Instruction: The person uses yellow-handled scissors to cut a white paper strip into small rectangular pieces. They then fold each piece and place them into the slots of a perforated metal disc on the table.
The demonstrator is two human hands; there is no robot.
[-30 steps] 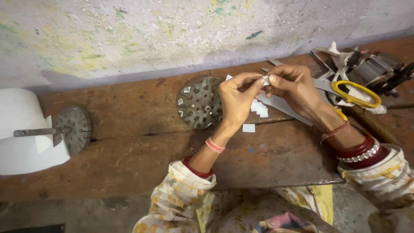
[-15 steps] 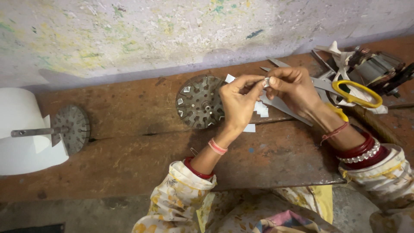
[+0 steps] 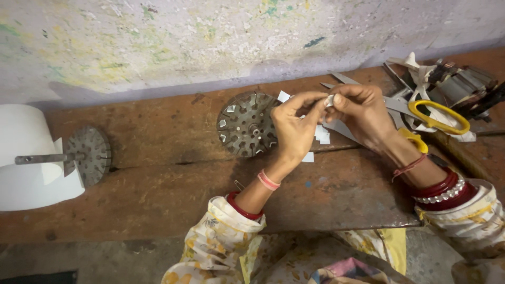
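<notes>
Above a worn wooden counter [image 3: 158, 173], left hand [image 3: 294, 129] and right hand [image 3: 363, 113] pinch a small white paper slip [image 3: 329, 100] between their fingers, beside a slotted round metal core [image 3: 246, 124] and yellow-handled scissors [image 3: 439, 117].

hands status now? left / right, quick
Left hand: closed, fingertips pinching the small white paper piece.
Right hand: closed, pinching the same white paper piece from the other side.
</notes>
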